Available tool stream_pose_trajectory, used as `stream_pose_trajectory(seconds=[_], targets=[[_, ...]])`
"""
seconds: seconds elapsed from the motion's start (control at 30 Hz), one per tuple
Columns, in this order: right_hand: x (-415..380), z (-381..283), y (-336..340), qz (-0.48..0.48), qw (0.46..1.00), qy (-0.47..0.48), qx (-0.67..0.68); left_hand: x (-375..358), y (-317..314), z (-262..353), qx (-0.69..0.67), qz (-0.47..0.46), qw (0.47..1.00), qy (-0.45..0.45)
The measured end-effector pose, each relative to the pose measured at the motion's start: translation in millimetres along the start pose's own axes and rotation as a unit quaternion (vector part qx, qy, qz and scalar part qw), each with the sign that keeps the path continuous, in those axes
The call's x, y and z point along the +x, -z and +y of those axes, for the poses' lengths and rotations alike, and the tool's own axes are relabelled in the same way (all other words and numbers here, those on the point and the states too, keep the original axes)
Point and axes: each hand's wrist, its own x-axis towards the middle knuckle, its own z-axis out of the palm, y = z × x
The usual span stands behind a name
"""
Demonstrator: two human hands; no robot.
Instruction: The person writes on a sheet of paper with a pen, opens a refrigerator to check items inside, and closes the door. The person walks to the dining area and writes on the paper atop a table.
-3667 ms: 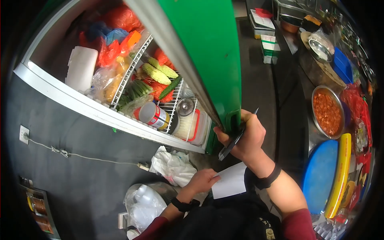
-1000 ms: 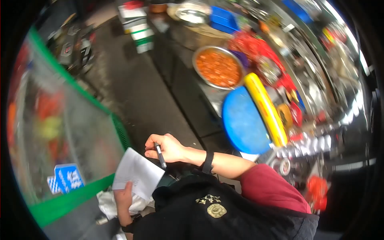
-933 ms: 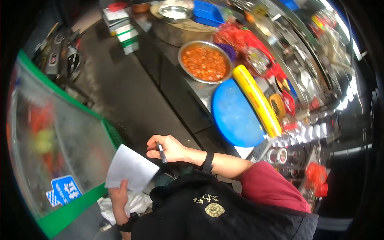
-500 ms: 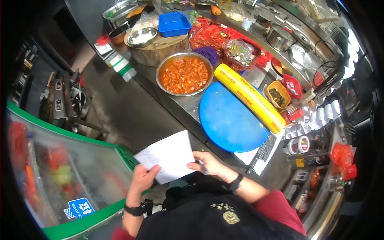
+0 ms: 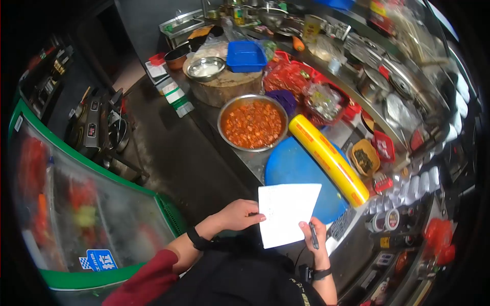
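Observation:
A white sheet of paper (image 5: pixel 288 211) with small print is held up between my hands, in front of the round blue board (image 5: pixel 280 163). My left hand (image 5: pixel 238 214) pinches the paper's left edge. At its lower right edge, my right hand (image 5: pixel 316 237) grips the paper with the thumb on its face, and also holds a dark pen (image 5: pixel 313 235). A yellow roll of wrap (image 5: pixel 329 159) lies across the blue board. Beyond the paper stands a metal bowl of red sauced chunks (image 5: pixel 252 123).
A wooden block (image 5: pixel 227 90) bears a steel bowl (image 5: pixel 205 68) and a blue basket (image 5: pixel 246 56). Red baskets with bagged food (image 5: pixel 324 102) stand behind the roll. A green-framed glass-lidded freezer (image 5: pixel 102 178) is at the left, metal shelving at the right.
Both hands have moved right with the paper, which now overlaps the blue board. The view has shifted, so the counter items appear further right and lower.

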Motion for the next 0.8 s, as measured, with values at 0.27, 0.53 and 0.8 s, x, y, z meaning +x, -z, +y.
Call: stream_pose_trajectory(seconds=[0.27,0.53,0.8], targets=[[88,-22,-119,-0.082,0.996,-0.012,0.024,-60,102,-66,0.002,0.088,0.994,0.067],[177,-85,-302,-0.329,0.941,0.043,-0.061,-177,198,-123,-0.066,0.292,0.932,0.205],[213,-123,-459,-0.508,0.856,0.068,-0.076,-261,224,-159,-0.242,0.508,0.811,0.159]])
